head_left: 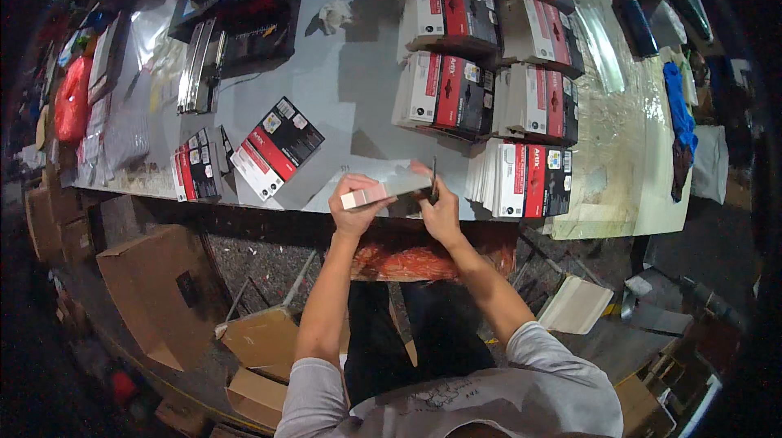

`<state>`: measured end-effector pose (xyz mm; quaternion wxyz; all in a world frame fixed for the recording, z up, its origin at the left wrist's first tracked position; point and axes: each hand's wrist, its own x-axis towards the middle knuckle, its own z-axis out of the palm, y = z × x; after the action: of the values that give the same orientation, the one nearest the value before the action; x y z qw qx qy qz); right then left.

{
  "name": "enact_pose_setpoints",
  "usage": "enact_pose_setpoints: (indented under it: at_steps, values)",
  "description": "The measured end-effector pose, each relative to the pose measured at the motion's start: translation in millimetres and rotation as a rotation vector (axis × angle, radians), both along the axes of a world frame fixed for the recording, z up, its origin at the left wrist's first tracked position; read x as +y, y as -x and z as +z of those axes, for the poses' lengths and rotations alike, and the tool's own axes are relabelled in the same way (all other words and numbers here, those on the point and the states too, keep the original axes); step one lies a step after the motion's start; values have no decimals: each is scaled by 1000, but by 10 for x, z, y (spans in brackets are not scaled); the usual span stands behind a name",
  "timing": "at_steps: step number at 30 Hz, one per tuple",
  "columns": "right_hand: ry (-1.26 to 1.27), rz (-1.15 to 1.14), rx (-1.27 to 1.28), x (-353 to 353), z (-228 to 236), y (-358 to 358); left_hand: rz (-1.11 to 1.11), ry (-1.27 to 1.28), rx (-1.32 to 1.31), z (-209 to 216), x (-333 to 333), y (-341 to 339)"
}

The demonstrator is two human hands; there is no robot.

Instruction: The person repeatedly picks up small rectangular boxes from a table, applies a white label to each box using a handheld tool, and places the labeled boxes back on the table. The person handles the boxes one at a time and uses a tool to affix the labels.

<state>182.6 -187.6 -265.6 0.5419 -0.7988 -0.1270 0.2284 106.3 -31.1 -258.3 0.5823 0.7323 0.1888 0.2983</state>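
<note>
Fingers of both hands are partly hiding the card stack [399,187], so its underside and the number of pieces are not showing. A thin dark strip [434,175] is sticking up by the right fingers; can't tell whether it is a tool or a card edge. The black machine [273,18] at upper left is getting cut off by the top edge, as are the farthest boxed piles [456,10]. Rim is going dark, clutter there unclear.

The card stack is looking flat and thin, pale with a pinkish band toward its left end, edge turned up to the camera. It is sitting in the air between the hands, just above the front edge of the grey table [326,83], over a white sheet [326,191].

Left hand [352,196] is gripping the left end, fingers curling behind, thumb in front. Right hand [441,210] is grasping the right end, fingers bending over the top beside the dark strip. Both forearms are angling up and inward, elbows bent. Red-black card packs [277,149] are lying left of the hands; a nearer pile [542,181] is standing to the right.
</note>
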Motion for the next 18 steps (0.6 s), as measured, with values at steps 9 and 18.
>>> enact_pose_setpoints:
  at_steps: [9, 18]
  values:
    - [186, 104, -262, -588, 974, 258, 474, 565, 417, 347, -824, 392]
    - [742, 292, -106, -1133, 1645, 652, 399, 605, 785, -105, -1293, 186]
